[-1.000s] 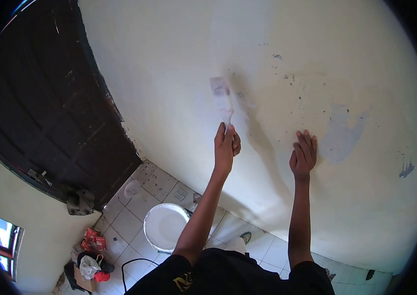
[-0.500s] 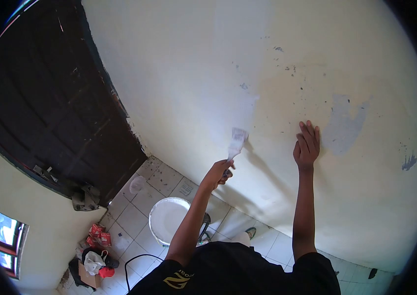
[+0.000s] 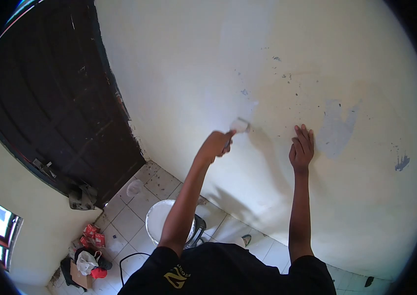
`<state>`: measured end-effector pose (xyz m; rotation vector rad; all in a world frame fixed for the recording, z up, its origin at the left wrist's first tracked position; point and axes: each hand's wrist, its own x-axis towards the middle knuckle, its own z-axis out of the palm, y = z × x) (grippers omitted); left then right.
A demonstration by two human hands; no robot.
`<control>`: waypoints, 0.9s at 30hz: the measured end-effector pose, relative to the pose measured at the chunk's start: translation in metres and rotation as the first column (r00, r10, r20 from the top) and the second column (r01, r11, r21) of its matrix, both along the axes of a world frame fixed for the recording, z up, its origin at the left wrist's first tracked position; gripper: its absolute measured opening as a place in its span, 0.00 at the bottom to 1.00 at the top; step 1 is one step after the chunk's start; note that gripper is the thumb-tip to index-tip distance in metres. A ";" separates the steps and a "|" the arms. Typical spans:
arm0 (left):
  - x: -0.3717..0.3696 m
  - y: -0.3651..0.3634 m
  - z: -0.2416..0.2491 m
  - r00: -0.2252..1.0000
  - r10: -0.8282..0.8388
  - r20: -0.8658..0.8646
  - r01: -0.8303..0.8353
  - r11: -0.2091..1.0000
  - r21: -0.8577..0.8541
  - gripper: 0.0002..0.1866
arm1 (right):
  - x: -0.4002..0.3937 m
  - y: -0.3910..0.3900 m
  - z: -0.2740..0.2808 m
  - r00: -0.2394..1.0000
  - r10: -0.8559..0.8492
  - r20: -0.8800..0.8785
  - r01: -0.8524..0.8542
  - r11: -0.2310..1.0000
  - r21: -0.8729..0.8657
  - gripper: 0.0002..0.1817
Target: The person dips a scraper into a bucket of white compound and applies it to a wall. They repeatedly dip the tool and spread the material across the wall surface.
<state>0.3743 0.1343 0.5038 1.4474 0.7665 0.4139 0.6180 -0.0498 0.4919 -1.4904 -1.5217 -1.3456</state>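
Observation:
My left hand [image 3: 215, 144] is closed round the handle of a flat paintbrush [image 3: 240, 126]. The brush's wide, whitish end is against or very near the cream wall [image 3: 208, 88]; its motion blur hides the exact contact. To the right, my right hand [image 3: 302, 148] rests on the wall, its fingers stretched upward and nothing in it. A grey bare patch [image 3: 335, 132] lies just beside that hand. Below my left forearm stands a bucket [image 3: 155, 219] with white on its inside, partly covered by the arm.
A dark door [image 3: 56, 98] takes up the left. On the tiled floor [image 3: 130, 221] are a clear plastic cup [image 3: 134, 187], red boxes [image 3: 93, 236] and a heap with a white bag [image 3: 86, 263]. A black cable [image 3: 121, 268] runs near my body.
My left hand has moved slightly up and left with the paintbrush, which now tilts more to the right. My right hand stays against the wall; the whole view has shifted a little.

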 end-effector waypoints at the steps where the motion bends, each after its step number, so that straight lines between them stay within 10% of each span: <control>1: 0.000 0.000 0.025 0.999 -0.025 0.027 0.025 1.000 0.016 0.24 | 0.000 0.000 0.001 1.000 -0.001 0.001 0.001 1.000 -0.001 0.07; 8: 0.006 -0.009 0.157 0.895 -0.101 0.434 0.053 0.991 0.123 0.21 | 0.000 -0.001 -0.002 1.000 -0.017 -0.009 0.017 1.000 -0.019 0.06; 15: -0.001 -0.024 0.140 0.779 -0.143 0.610 0.076 0.988 0.135 0.21 | 0.003 0.001 -0.001 1.000 -0.010 -0.012 0.010 1.000 -0.006 0.06; 27: -0.001 -0.029 -0.145 0.976 -0.115 0.183 0.180 0.900 -0.397 0.23 | 0.002 0.001 -0.002 0.999 0.006 -0.032 -0.006 1.000 0.006 0.06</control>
